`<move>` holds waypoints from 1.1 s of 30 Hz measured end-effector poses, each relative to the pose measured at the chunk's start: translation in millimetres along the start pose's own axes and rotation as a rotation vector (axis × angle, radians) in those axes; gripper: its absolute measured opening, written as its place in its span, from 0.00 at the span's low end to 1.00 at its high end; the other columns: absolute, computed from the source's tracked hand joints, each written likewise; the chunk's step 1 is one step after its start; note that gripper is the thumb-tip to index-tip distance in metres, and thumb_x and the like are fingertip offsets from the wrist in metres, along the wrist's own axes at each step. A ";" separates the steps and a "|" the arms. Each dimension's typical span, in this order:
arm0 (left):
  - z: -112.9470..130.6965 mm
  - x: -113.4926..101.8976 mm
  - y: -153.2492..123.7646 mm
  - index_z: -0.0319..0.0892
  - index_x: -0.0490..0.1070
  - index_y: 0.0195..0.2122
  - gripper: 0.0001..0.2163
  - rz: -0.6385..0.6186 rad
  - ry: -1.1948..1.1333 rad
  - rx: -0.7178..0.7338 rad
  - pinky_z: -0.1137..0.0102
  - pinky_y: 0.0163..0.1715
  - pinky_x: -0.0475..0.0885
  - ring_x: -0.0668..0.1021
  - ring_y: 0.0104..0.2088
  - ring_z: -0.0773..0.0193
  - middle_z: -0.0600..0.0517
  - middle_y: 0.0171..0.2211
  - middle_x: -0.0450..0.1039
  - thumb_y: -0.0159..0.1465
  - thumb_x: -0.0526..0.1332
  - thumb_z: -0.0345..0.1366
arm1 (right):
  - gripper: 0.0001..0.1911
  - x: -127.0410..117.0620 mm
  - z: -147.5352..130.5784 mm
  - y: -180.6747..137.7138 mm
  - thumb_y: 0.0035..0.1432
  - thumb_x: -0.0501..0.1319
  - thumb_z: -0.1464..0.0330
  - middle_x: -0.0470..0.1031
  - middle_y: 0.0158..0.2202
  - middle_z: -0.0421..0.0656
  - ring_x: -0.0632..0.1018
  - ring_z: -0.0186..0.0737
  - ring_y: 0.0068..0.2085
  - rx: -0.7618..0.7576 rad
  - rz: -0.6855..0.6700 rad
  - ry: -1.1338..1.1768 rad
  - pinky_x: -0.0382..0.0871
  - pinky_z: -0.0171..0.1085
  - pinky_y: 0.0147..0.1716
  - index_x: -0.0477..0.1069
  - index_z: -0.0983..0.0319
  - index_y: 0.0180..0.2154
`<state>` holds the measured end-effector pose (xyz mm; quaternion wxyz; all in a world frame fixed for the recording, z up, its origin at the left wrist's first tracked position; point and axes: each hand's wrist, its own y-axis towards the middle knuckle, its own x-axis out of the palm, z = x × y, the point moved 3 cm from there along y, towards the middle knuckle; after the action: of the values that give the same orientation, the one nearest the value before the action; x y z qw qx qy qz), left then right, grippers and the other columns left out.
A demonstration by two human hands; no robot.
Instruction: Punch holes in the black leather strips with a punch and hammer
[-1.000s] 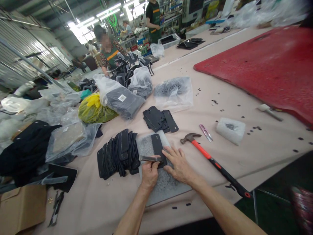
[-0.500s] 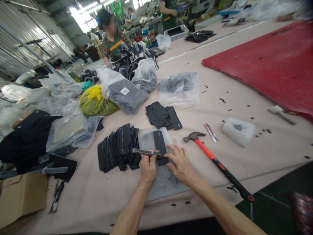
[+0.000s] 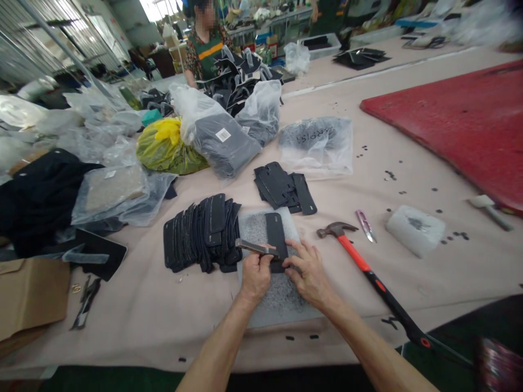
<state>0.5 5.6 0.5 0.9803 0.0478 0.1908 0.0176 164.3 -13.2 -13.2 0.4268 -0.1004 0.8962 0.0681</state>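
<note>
A black strap piece (image 3: 275, 231) lies lengthwise on a grey speckled cutting pad (image 3: 255, 226) at the table's near edge. My left hand (image 3: 255, 275) is closed round a slim metal punch tool (image 3: 255, 247) laid across the strap's near end. My right hand (image 3: 310, 272) rests on the pad just right of it, fingertips pressing the strap's near end. A fanned pile of black strap pieces (image 3: 202, 234) sits left of the pad. A hammer (image 3: 368, 272) with a red and black handle lies to the right.
A second small stack of black pieces (image 3: 284, 188) lies behind the pad, with plastic bags (image 3: 316, 144) beyond. Small snips (image 3: 365, 226), a white block (image 3: 414, 228) and punched black dots lie to the right. A red mat (image 3: 457, 120) covers the far right. A person stands at the table's far end.
The view has dropped and shifted a little. My right hand's fingers have drawn in closer to the strap's near end. My left hand keeps the metal tool on the strap.
</note>
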 end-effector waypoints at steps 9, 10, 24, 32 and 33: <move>-2.5 1.2 -1.4 0.42 0.75 0.40 0.09 -0.092 -0.024 0.033 0.68 0.44 0.74 0.79 0.42 0.60 0.49 0.39 0.79 0.64 0.56 0.31 | 0.31 2.0 0.0 -3.9 0.54 0.54 0.71 0.67 0.57 0.49 0.54 0.54 0.66 0.064 0.092 0.103 0.43 0.62 0.62 0.56 0.59 0.60; -2.9 1.7 -1.8 0.42 0.76 0.40 0.09 -0.101 -0.022 0.038 0.68 0.45 0.74 0.79 0.42 0.60 0.49 0.39 0.79 0.64 0.56 0.31 | 0.33 2.4 0.4 -3.9 0.54 0.53 0.71 0.66 0.58 0.49 0.54 0.54 0.66 0.065 0.095 0.106 0.43 0.62 0.62 0.53 0.59 0.62; -3.8 5.6 -3.0 0.42 0.77 0.42 0.10 -0.132 0.047 0.039 0.66 0.48 0.74 0.79 0.44 0.60 0.50 0.41 0.80 0.64 0.57 0.32 | 0.39 4.9 6.7 -4.2 0.52 0.55 0.73 0.64 0.61 0.47 0.53 0.50 0.67 0.069 0.114 0.144 0.43 0.60 0.63 0.47 0.58 0.65; -3.4 5.8 -2.6 0.43 0.77 0.41 0.10 -0.122 0.100 0.092 0.65 0.49 0.74 0.80 0.45 0.60 0.50 0.41 0.80 0.64 0.58 0.32 | 0.39 1.7 5.2 -3.4 0.51 0.55 0.74 0.64 0.61 0.47 0.54 0.51 0.66 0.080 0.120 0.160 0.44 0.61 0.62 0.49 0.58 0.64; -3.4 6.0 -2.7 0.43 0.77 0.41 0.09 -0.123 0.107 0.106 0.65 0.49 0.74 0.80 0.45 0.60 0.50 0.41 0.80 0.64 0.58 0.32 | 0.38 1.1 4.8 -3.3 0.51 0.55 0.74 0.64 0.61 0.47 0.55 0.51 0.65 0.079 0.122 0.162 0.44 0.61 0.62 0.50 0.58 0.64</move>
<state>4.8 3.6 -5.1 0.9640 0.0866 0.2463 -0.0504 168.0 -15.5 -17.2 0.3515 -0.0341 0.9342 0.0503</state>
